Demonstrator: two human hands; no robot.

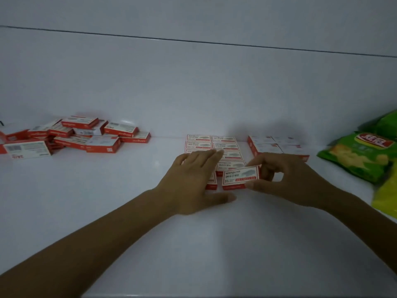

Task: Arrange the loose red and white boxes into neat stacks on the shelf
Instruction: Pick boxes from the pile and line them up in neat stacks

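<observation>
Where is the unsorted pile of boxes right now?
In the head view, the unsorted pile lies on the left side of the shelf, near the back wall, well apart from the neat rows at centre.

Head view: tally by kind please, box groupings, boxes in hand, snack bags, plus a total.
Loose heap of boxes: 1
Neat blocks of boxes: 2, the middle block and the right block
Box pinched in the right hand: 1
Snack bags: 2 sure, a green bag and a yellow-green bag; the frame edge may hide more
Total: 6
</observation>
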